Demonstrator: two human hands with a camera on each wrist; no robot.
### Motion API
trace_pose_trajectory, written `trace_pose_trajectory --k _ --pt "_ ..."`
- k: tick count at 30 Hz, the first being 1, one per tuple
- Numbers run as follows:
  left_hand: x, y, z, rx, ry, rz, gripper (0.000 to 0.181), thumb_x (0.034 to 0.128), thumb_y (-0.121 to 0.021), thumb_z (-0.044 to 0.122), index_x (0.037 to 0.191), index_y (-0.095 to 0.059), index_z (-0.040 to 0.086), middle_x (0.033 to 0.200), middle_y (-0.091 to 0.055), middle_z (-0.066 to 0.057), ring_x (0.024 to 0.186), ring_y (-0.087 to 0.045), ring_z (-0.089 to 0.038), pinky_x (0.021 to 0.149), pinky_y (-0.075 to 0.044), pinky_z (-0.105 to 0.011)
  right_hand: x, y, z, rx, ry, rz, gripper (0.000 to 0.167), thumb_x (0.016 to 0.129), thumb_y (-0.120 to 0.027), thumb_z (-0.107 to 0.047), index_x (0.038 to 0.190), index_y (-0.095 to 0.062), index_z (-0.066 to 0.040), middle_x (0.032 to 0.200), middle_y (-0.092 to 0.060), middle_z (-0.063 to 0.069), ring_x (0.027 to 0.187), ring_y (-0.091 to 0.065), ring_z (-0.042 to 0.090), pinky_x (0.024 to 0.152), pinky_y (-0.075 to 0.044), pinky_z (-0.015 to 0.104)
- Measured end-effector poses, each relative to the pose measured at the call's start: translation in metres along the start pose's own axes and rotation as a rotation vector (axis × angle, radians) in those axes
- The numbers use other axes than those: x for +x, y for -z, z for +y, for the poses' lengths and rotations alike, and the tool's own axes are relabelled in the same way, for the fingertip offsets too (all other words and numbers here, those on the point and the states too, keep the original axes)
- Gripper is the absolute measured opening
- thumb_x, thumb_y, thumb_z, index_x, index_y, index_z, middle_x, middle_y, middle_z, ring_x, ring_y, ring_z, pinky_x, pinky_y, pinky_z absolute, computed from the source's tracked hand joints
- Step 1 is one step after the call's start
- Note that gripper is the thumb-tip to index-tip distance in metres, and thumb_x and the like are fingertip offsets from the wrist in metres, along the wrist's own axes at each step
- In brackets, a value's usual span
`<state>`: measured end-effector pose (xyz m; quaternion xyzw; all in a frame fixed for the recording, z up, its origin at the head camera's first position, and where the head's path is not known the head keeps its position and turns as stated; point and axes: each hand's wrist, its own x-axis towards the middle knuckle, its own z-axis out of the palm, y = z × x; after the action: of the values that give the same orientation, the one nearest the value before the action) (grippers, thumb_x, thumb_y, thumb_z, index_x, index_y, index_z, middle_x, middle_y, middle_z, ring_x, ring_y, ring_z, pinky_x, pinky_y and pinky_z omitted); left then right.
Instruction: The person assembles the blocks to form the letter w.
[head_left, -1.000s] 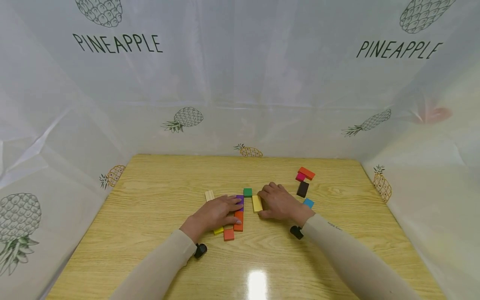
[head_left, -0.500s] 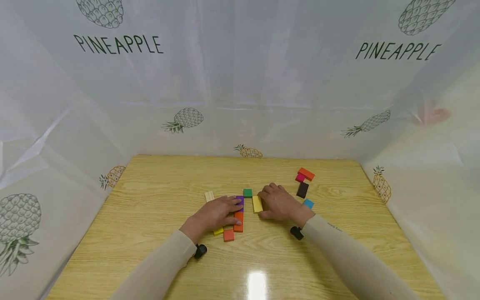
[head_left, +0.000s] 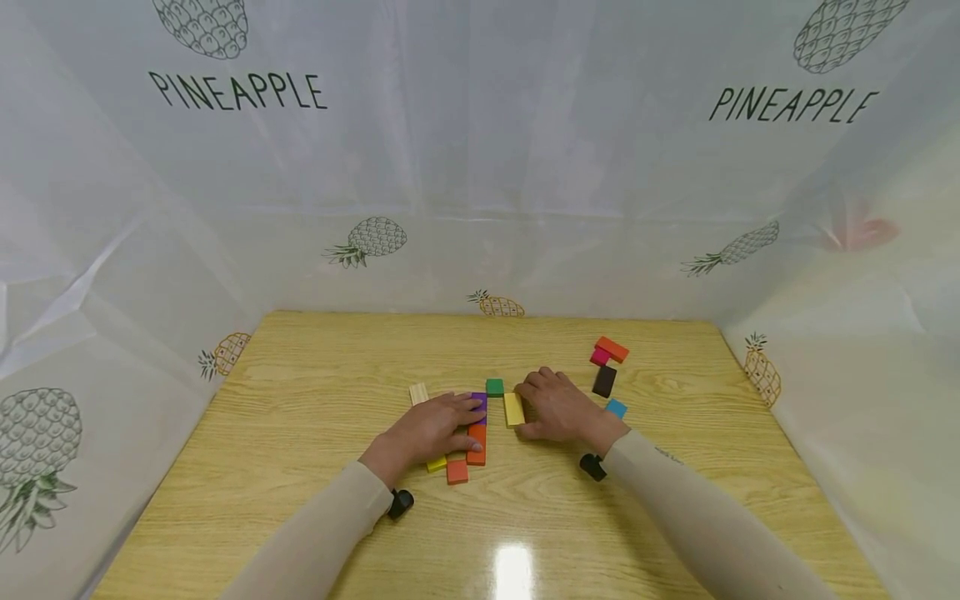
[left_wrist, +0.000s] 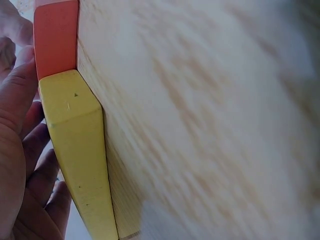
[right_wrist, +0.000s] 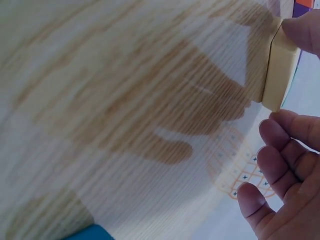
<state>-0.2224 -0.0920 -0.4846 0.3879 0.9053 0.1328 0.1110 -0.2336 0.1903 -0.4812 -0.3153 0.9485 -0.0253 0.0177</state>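
In the head view my left hand (head_left: 427,429) lies over a group of toy blocks. Its fingertips touch a purple block (head_left: 481,400), and the thumb rests on an orange-red block (head_left: 477,456) just below. Beside the palm are a bright yellow block (head_left: 437,463), partly covered, and a small red block (head_left: 457,472). My right hand (head_left: 558,407) pinches a pale yellow block (head_left: 513,410) by its two ends, thumb at the near one. The right wrist view shows that pale yellow block (right_wrist: 280,75) between thumb and index finger, the other fingers loosely bent. A green block (head_left: 495,387) sits between the hands.
Natural wood sticks or blocks (head_left: 418,393) lie beyond my left hand. To the right are an orange block (head_left: 612,349), a magenta block (head_left: 599,357), a dark brown block (head_left: 604,381) and a blue block (head_left: 617,408). A pineapple-print sheet (head_left: 480,167) surrounds the wooden table (head_left: 337,358).
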Motion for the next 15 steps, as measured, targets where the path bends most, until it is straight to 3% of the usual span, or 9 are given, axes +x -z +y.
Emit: trace_pose_trajectory --k 11,15 --pt "0.001 -0.002 -0.001 0.001 -0.01 0.0 0.066 0.1031 -0.061 0.053 0.158 -0.052 0.017 0.169 -0.04 -0.003 0.158 -0.035 -0.024 0.131 -0.028 -0.044 -0.012 0.009 0.006 0.07 -0.069 0.029 0.07 0.097 -0.067 -0.057 0.145 -0.061 -0.007 0.139 -0.062 0.012 0.128 -0.053 0.033 0.112 -0.044 0.061" --pt "0.001 -0.002 -0.003 0.002 -0.014 0.002 0.066 0.103 -0.062 0.053 0.157 -0.052 0.017 0.168 -0.041 -0.003 0.158 -0.035 -0.024 0.131 -0.029 -0.044 -0.018 0.007 0.016 0.032 -0.088 0.083 0.064 0.098 -0.068 -0.052 0.141 -0.063 -0.006 0.135 -0.064 0.013 0.123 -0.055 0.033 0.105 -0.047 0.059"
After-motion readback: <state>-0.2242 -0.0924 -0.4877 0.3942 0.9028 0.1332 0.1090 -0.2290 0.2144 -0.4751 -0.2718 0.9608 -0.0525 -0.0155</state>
